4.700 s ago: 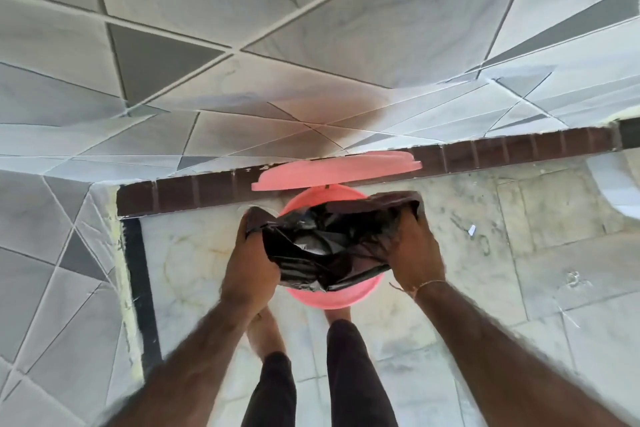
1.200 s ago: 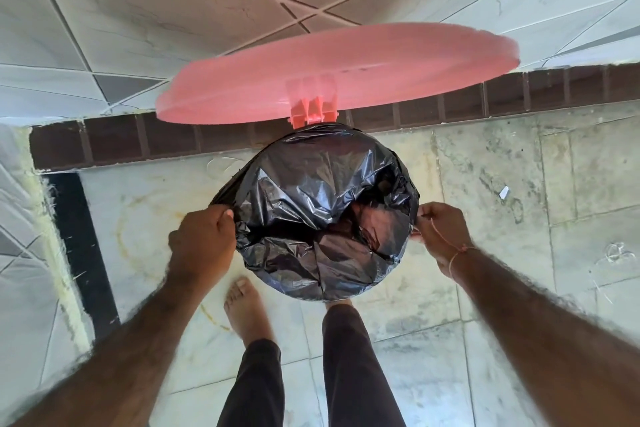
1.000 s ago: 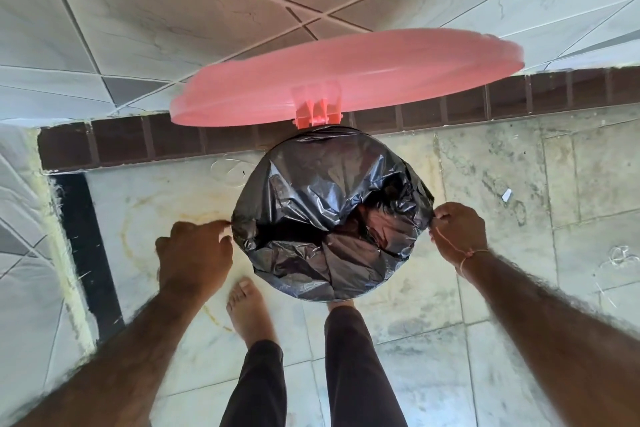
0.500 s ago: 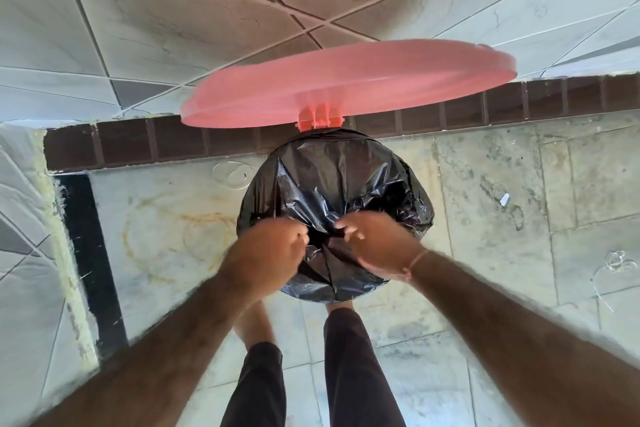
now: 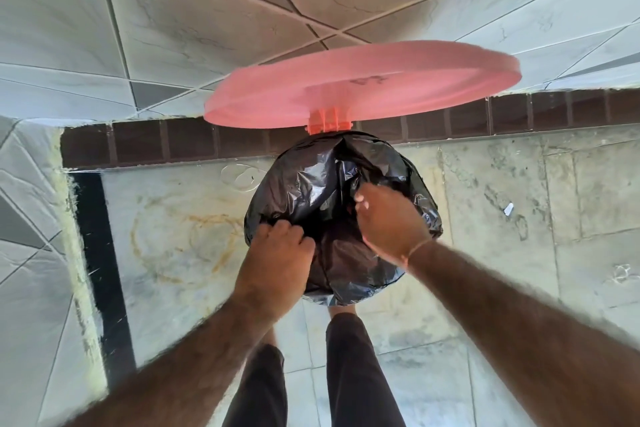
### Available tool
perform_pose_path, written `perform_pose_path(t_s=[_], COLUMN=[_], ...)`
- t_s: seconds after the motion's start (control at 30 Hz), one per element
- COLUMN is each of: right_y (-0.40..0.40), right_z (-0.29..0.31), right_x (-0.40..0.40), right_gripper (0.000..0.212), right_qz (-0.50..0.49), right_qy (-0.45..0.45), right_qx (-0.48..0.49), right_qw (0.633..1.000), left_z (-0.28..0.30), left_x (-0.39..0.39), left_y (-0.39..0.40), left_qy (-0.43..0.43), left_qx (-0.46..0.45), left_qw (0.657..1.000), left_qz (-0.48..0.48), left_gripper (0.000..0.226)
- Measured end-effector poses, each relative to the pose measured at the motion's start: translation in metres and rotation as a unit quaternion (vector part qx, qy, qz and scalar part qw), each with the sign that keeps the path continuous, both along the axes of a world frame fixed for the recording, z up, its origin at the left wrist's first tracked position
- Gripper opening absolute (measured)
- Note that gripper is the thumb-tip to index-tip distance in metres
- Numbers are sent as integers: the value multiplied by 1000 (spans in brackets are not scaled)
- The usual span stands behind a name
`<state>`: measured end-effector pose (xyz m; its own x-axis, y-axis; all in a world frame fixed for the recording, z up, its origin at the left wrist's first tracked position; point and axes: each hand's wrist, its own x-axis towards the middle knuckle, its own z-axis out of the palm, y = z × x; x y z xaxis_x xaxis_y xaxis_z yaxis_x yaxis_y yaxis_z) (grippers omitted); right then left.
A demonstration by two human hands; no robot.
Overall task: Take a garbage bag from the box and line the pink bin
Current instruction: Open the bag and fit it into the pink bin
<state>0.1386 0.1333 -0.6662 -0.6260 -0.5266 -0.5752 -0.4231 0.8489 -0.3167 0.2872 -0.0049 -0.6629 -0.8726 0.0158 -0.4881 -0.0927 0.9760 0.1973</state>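
Observation:
A black garbage bag [image 5: 311, 184] is stretched over the whole mouth of the pink bin, so the bin's body is hidden under it. The bin's round pink lid [image 5: 363, 87] stands open on its hinge behind the bag, against the wall. My left hand [image 5: 277, 260] rests on the bag at the bin's near left side, fingers curled into the plastic. My right hand [image 5: 388, 218] lies over the right middle of the bag, its fingertips pushed down into the folds. The garbage bag box is not in view.
The bin stands on a marble tile floor [image 5: 519, 218] close to a tiled wall [image 5: 173, 10] with a dark brown skirting strip [image 5: 156, 142]. A second wall closes the left side. My two legs in dark trousers [image 5: 353, 374] stand right behind the bin.
The bag went from held above the bin to stretched over its rim. My hands moved from the bin's sides to the bag's middle; now the right hand has shifted further right and back.

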Motion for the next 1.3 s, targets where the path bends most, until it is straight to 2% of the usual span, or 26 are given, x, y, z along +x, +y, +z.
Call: perform_pose_path(t_s=[0.07,0.1,0.17,0.23,0.3,0.37,0.43,0.5,0.53,0.6,0.7,0.73,0.77,0.83,0.87,0.97,1.03,1.1,1.17,1.2,1.27,1.3], right_y=[19,28,42,47,43,38,36,41,43,47,51,55,59,70,76,87,89,88,86,85,85,87], right_z=[6,7,3,1,2,8,12,4,0,-6,-3,-2,1,2,2,-1,-3,-6,-7,-7,-6,-5], right_x=[29,37,38,39,42,40,31,22,20,16,6,3,-1,-6,-8,-7,-2,8,19,24,30,32], right_gripper=[32,35,38,34,24,16,21,38,43,50,69,72,74,77,77,80,77,76,77,76,75,74], right_qz=[167,199,177,111,31,-139,-342,-485,-521,-560,-617,-618,-609,-605,-609,-656,-705,-742,-755,-752,-746,-741], right_qy=[-2,-23,-42,-23,63,155,159,86,36,-59,-230,-272,-295,-314,-332,-368,-335,-307,-331,-349,-363,-362], right_qx=[83,130,170,95,-37,-96,-82,-48,-53,-106,-164,-168,-155,-125,-121,-150,-163,-179,-211,-226,-234,-226], right_qw=[982,971,969,989,997,973,923,869,851,819,735,718,720,721,710,642,603,569,526,512,507,518], left_z=[2,2,1,1,3,5,6,6,6,8,8,6,4,2,3,1,2,3,3,4,4,4], left_x=[-2,-1,2,3,2,-1,-2,-2,-2,-4,-5,-5,-4,0,1,8,13,18,23,26,31,33], left_y=[-8,-13,-21,-25,-26,-26,-25,-24,-24,-23,-25,-27,-30,-38,-42,-46,-44,-37,-27,-24,-22,-24], left_qy=[12,11,5,6,24,54,66,63,56,42,21,8,-5,-26,-33,-45,-40,-45,-68,-74,-70,-67], left_qx=[-23,-38,-29,28,78,94,117,148,162,196,234,243,251,274,288,307,312,350,400,418,428,425], left_qw=[998,995,984,968,948,930,898,854,835,807,775,766,755,728,712,677,648,583,511,486,469,471], left_qz=[59,96,176,251,308,350,419,495,522,556,587,596,606,628,639,668,694,732,758,764,769,770], left_gripper=[21,24,31,35,35,32,31,37,42,44,31,31,33,43,49,45,30,22,27,28,28,26])
